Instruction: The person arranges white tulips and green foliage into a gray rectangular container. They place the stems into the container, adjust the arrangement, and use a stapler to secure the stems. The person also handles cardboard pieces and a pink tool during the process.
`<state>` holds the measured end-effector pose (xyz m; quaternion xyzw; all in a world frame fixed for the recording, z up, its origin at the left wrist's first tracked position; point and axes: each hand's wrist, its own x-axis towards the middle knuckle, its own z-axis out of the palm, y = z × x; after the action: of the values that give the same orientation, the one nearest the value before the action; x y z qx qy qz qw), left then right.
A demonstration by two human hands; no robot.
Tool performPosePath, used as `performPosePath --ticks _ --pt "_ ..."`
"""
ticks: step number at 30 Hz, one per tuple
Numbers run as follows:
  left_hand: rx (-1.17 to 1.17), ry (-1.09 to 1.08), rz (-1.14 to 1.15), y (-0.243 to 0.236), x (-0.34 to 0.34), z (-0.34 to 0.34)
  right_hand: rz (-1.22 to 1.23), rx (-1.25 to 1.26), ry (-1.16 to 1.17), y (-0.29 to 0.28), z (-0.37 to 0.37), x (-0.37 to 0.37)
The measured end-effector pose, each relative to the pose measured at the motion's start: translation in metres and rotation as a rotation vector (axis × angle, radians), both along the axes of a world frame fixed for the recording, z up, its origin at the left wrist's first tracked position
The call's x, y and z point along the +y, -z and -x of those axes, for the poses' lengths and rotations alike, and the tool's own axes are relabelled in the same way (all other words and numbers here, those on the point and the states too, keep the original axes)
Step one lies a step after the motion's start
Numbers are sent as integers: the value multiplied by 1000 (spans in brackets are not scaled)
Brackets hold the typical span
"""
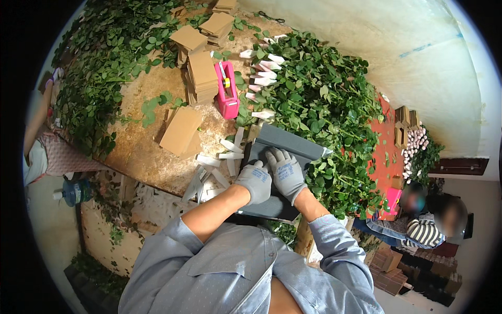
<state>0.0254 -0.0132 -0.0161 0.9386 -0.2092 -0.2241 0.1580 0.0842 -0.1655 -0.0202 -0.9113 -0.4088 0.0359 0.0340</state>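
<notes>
Both my hands wear grey gloves and work close together over a dark grey, tray-like stand (285, 141) with a raised far edge. My left hand (255, 182) is closed, its fingers curled under and its thumb toward the right hand. Beside it, my right hand (286, 175) has its fingers bent and pressed together. Whatever lies between or beneath the hands is hidden. White folded paper strips (230, 155) are scattered just left of the stand. To its right spreads a large pile of leafy stems (334, 99), with white-wrapped bundle ends (265, 78) along its left side.
A pink tape dispenser (228, 97) stands beside stacked cardboard pieces (202, 73). Another cardboard stack (180, 131) lies nearer. More leafy stems (104, 63) cover the table's far left. A person in a striped top (426, 230) is at the right, near a red tabletop (384, 146).
</notes>
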Motion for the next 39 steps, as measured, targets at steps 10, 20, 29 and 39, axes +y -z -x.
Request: performPosePath --ticks 10,20,29,39 --pt "-235 -314 172 36 118 9 -11 -104 13 25 -1 -2" --pt "-81 -216 -170 115 95 -58 -54 -118 41 23 -1 -3" --pt "-188 -470 -64 41 121 -4 -137 -128 36 25 0 -3" --pt "129 -476 -103 111 55 113 -131 -134 37 24 -1 -2"
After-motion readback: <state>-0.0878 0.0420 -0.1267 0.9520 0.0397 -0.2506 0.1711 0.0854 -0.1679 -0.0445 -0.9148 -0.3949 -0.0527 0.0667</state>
